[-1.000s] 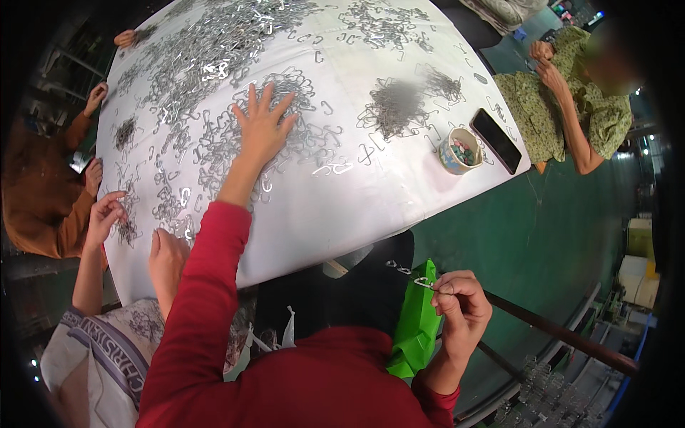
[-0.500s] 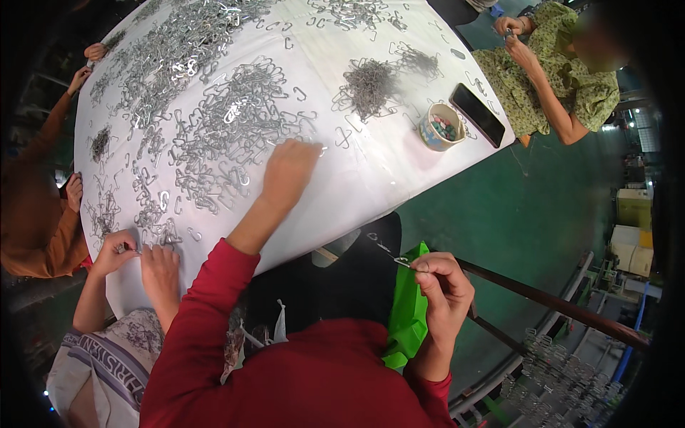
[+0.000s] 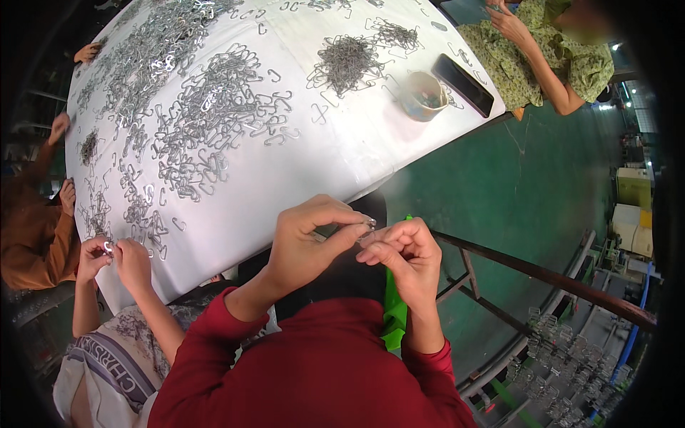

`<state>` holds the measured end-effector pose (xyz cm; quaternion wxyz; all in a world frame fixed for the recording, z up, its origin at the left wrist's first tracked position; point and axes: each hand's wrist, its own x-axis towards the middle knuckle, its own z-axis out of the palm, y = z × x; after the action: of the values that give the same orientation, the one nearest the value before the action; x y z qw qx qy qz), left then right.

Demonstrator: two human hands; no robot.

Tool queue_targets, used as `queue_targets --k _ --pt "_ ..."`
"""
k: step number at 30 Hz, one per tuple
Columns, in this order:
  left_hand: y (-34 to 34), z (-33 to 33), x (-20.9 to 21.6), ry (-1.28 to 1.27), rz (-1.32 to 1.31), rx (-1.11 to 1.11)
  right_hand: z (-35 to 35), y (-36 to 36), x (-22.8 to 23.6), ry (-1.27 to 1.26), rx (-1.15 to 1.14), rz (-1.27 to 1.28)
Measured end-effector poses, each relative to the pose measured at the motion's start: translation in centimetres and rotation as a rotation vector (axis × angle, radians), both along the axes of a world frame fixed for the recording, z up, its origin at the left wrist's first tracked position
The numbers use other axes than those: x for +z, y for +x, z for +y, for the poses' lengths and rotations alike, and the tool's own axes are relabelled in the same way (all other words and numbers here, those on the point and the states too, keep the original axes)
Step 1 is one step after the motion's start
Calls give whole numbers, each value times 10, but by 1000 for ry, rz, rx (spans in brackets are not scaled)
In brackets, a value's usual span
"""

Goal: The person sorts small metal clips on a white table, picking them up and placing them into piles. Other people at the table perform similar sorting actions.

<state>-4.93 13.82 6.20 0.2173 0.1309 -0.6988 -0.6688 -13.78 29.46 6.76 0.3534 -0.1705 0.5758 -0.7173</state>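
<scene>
Over my lap, just off the table's near edge, my left hand [image 3: 308, 239] and my right hand [image 3: 405, 260] meet fingertip to fingertip. My left thumb and forefinger pinch a small silver metal hook [image 3: 370, 224]. Closed fingers of my right hand press near it on a thin, shiny metal piece, mostly hidden by the fingertips. On the white-covered table [image 3: 307, 175] lies a loose heap of C-shaped silver hooks [image 3: 214, 114], beyond my left hand. Farther back sits a pile of thinner, darker bent wire pieces [image 3: 347, 63].
A tub [image 3: 422, 96] and a black phone [image 3: 464, 84] stand near the table's right corner. Co-workers' hands [image 3: 118, 260] handle hooks at the left; another person [image 3: 549, 53] sits far right. A dark metal rail [image 3: 542, 278] and wire racks [image 3: 564, 364] are at my right.
My left hand has come back from the heap to my right hand, bringing a hook. My right hand has shifted left and up. The view has tilted, so the table sits higher.
</scene>
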Motion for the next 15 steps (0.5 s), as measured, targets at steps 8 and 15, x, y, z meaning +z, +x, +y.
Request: queue_targets --k 8,15 --pt "10 5 -2 -92 45 -20 2 -4 -17 -39 107 22" --pt "16 -1 -20 -176 113 -7 -49 -77 -44 319 111 379"
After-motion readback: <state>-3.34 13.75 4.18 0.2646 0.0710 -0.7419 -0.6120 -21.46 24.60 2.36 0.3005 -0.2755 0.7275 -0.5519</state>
